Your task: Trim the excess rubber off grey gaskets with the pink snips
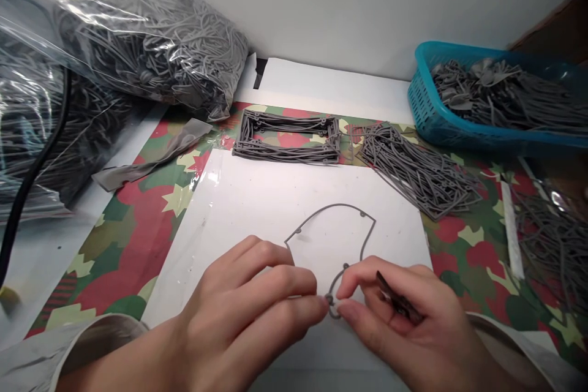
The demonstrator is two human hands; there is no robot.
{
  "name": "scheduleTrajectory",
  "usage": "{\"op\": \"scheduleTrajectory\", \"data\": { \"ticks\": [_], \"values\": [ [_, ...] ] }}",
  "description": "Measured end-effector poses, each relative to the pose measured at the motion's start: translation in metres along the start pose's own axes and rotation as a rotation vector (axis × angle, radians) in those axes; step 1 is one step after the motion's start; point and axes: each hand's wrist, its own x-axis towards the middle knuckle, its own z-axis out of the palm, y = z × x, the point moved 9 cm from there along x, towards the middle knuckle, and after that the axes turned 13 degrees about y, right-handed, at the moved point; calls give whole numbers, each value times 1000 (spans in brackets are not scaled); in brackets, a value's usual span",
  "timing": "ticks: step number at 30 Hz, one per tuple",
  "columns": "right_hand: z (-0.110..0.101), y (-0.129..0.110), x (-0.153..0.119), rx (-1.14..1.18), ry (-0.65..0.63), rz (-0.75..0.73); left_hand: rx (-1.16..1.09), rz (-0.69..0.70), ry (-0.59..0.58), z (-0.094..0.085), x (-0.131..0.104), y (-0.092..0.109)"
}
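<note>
A thin grey rubber gasket (340,204), a loop with small tabs, stretches above a white sheet, its near end bent between my hands. My left hand (266,300) is closed, its fingertips pinching the gasket at the near end. My right hand (404,312) holds a slim dark metal tool (397,299) tucked across the palm. Its thumb and forefinger sit slightly apart beside the gasket's bent end. The fingers hide part of the tool, so its kind does not show.
Stacked grey gaskets (285,153) form a rectangle at the back, beside a loose pile of gaskets (418,168). A blue basket (425,98) of grey parts stands back right. Bulging clear bags (151,30) fill the left. The white sheet (239,208) lies on a camouflage-patterned covering (138,226).
</note>
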Motion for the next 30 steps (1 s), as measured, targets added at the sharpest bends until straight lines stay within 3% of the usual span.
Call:
{"op": "scheduleTrajectory", "data": {
  "ticks": [8, 15, 19, 30],
  "values": [
    [-6, -14, 4, -103, 42, -18, 14, 21, -4, 1, 4, 3],
    [3, 4, 2, -43, -30, 272, 26, -21, -26, 4, 1, 0],
    [4, 8, -1, 9, -27, 337, 19, -27, -46, 5, 2, 0],
    [6, 0, 4, -50, -38, 6, 123, 25, -96, 10, 0, 5]
  ]
}}
